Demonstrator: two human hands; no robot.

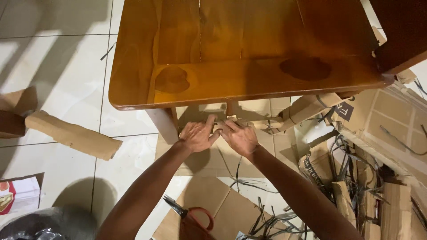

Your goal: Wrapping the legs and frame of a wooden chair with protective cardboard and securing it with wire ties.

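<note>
My left hand (pixel 197 134) and my right hand (pixel 239 136) reach side by side under the front edge of a glossy brown wooden table (pixel 222 66). Both press down on a flat sheet of cardboard (pixel 213 162) lying on the floor, fingers spread toward the table's shadow. The fingertips of the two hands nearly touch. Nothing is gripped that I can make out. A pair of scissors with red handles (pixel 195 215) lies on another cardboard sheet near my arms.
A table leg (pixel 163 124) stands just left of my left hand. A long cardboard strip (pixel 73 134) lies on the white tiles at left. Piled cardboard pieces (pixel 378 146) and dark plastic straps (pixel 351 164) crowd the right. A printed bag (pixel 18 195) sits at the lower left.
</note>
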